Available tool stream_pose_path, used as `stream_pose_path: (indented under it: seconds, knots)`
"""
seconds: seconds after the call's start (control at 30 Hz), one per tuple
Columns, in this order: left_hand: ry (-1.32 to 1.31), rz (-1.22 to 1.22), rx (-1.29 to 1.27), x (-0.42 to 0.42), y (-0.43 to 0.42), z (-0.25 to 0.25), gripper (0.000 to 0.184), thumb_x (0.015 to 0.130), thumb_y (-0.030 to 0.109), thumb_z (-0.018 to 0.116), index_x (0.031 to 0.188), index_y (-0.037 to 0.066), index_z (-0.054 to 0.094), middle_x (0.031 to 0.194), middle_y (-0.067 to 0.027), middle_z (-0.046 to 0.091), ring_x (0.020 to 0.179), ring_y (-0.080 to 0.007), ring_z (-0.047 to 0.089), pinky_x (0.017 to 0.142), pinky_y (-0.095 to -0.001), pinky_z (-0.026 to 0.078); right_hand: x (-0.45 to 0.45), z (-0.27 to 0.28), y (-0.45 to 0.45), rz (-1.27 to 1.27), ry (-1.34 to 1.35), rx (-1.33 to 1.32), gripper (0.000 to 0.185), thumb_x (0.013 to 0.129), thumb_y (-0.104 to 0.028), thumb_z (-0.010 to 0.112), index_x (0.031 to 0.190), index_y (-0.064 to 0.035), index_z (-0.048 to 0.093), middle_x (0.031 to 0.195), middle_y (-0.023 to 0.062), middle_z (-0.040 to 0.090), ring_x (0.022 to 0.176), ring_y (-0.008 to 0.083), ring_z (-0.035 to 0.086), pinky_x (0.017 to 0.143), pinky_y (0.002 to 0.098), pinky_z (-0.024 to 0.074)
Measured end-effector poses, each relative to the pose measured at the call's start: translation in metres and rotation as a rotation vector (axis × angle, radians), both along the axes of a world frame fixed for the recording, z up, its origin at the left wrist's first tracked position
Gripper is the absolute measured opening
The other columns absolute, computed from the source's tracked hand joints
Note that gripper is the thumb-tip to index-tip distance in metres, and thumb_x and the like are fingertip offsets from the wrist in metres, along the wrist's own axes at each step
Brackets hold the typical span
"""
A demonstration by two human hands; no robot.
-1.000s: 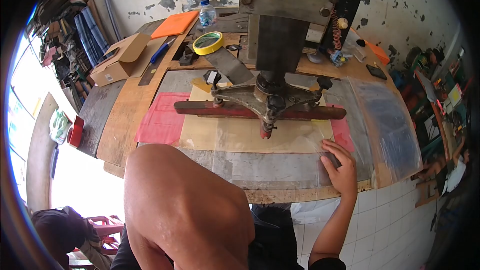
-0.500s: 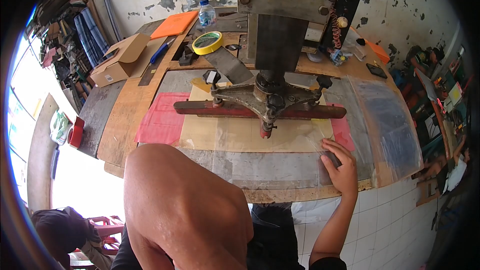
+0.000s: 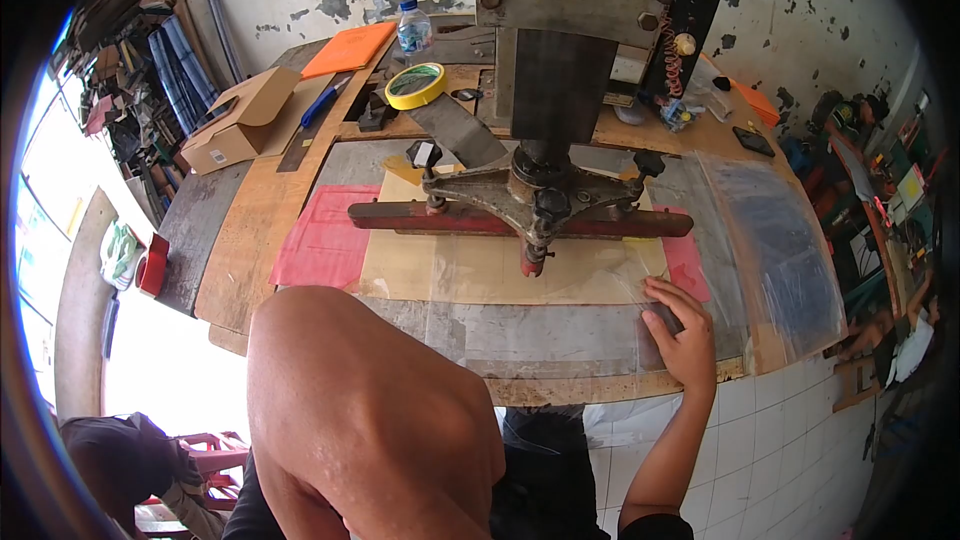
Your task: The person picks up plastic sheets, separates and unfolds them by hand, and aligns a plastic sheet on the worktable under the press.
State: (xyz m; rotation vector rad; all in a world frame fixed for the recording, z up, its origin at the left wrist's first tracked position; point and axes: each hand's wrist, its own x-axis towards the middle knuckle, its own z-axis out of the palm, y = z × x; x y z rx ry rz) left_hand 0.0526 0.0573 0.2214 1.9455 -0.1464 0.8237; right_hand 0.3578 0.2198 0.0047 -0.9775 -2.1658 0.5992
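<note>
One right hand [image 3: 682,332] is held at the near right edge of a tan sheet [image 3: 395,272], with the fingers loosely bent and the thumb set a little apart from them. The fingertips are rested on a wrinkled clear film [image 3: 612,285], which is laid over part of the sheet. A dark patch is seen between thumb and fingers; whether a small block is gripped there or only a shadow is shown cannot be told. No left hand can be made out, so its state cannot be told either; much of the near view is blocked by bare skin [image 3: 370,400] close to the camera.

Almost nothing is changed from a second ago: the right hand, the film and the sheet are kept in the same places, and the red-edged bar [image 3: 455,220] of the press [image 3: 565,90] is not visibly moved. The work is thus judged to be at a pause, with the film steadied by the hand.

The tan sheet is set under the bar, on a grey plate [image 3: 345,155], with pink material [image 3: 318,240] shown at both its ends. Whether the bar is pressed against the sheet or held just above it cannot be told.
</note>
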Motion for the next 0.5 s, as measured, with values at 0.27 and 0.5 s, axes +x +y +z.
stream_pose_path:
  seconds: [0.27, 0.5]
  knots:
    - [0.016, -0.014, 0.031, 0.0066, -0.0009, 0.0006, 0.032, 0.091, -0.008, 0.064, 0.12, -0.005, 0.075, 0.055, 0.0028, 0.056, 0.039, -0.0123, 0.049, 0.039, -0.0299, 0.034, 0.0006, 0.0003, -0.0001, -0.002, -0.006, 0.001, 0.033, 0.093, -0.01, 0.078, 0.125, -0.001, 0.076, 0.134, 0.0152, 0.075, 0.128, 0.0332, 0.069, 0.111, 0.0422, 0.0522]
    - [0.021, -0.019, 0.032, 0.0053, -0.0028, 0.0008, 0.03, 0.092, -0.007, 0.064, 0.119, -0.005, 0.075, 0.055, 0.0029, 0.056, 0.039, -0.0121, 0.05, 0.039, -0.0302, 0.034, -0.0003, 0.0015, -0.0008, -0.002, -0.004, -0.008, 0.033, 0.093, -0.01, 0.078, 0.125, -0.0008, 0.076, 0.134, 0.0152, 0.074, 0.128, 0.0333, 0.069, 0.111, 0.0422, 0.0519]
